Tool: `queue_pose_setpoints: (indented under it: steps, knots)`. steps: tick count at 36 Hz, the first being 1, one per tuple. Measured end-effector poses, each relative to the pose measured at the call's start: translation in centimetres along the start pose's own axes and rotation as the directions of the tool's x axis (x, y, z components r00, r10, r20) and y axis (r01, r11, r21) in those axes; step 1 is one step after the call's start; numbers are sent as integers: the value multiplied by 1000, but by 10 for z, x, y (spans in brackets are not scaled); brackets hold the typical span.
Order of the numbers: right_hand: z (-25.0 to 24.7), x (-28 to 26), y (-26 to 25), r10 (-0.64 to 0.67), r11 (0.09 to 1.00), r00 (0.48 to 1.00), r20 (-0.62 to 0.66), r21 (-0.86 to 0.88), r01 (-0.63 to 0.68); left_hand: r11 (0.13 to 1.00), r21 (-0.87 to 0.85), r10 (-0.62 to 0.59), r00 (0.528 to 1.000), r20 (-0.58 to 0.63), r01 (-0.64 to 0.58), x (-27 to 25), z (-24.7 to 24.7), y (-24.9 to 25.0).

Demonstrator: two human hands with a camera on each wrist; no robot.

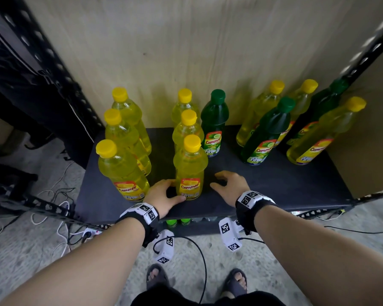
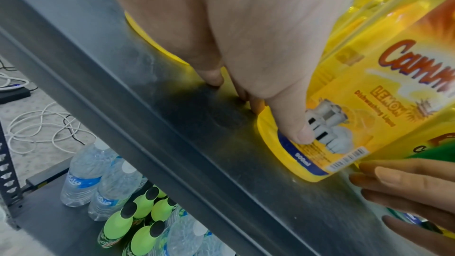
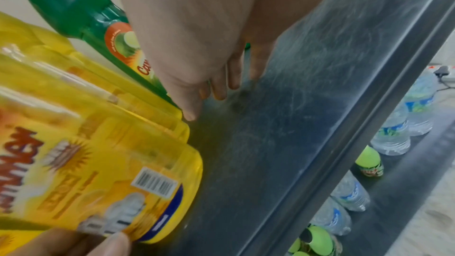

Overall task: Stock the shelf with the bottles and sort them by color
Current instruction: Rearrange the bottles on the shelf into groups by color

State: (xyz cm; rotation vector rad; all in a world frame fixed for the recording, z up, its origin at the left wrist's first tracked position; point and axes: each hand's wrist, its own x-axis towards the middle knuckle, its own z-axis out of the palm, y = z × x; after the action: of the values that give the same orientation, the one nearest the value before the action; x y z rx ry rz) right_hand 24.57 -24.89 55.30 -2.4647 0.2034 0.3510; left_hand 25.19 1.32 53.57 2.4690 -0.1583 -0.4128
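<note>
Dark shelf (image 1: 274,186) mid frame, wood board (image 1: 186,51) behind, grey floor (image 1: 31,250) below. Left hand (image 1: 164,195) grasping yellow bottle (image 1: 190,171); right hand (image 1: 230,186) loose, empty.

Bottles (image 1: 190,166) upright on shelf (image 1: 274,184)

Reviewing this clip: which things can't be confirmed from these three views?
- Left hand: head view leaves open whether its fingers behind the front yellow bottle touch it; the left wrist view shows only the thumb on the label.
- Right hand: fingertip contact with the shelf is blurred in the right wrist view.
- Lower-shelf bottles: count unclear; the shelf edge cuts them off.
</note>
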Motion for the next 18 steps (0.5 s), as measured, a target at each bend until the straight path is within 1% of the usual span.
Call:
queue_pose_setpoints:
  steps: [4, 8, 11, 14, 16, 18]
  knots:
    - [-5, 1, 9, 23, 998, 999, 36, -65, -21, 1000, 19, -2, 1000, -11, 2, -1, 0, 2]
    - [-2, 0, 15, 15, 996, 999, 33, -84, -12, 999, 40, -9, 999, -44, 11, -1, 4, -2]
    - [-3, 0, 20, 56, 998, 998, 6, -19, -56, 997, 56, -41, 998, -45, 44, -1, 7, -3]
    - [-9, 1, 21, 97, 992, 994, -56, 87, -92, 996, 78, -49, 998, -32, 52, 0, 9, -4]
    - [-14, 4, 19, 112, 984, 988, -108, 151, -95, 994, 103, -42, 999, -12, 43, -1, 12, -6]
    - [-21, 11, 16, 106, 981, 986, -132, 177, -82, 993, 110, -43, 999, -6, 44, 0, 13, -9]
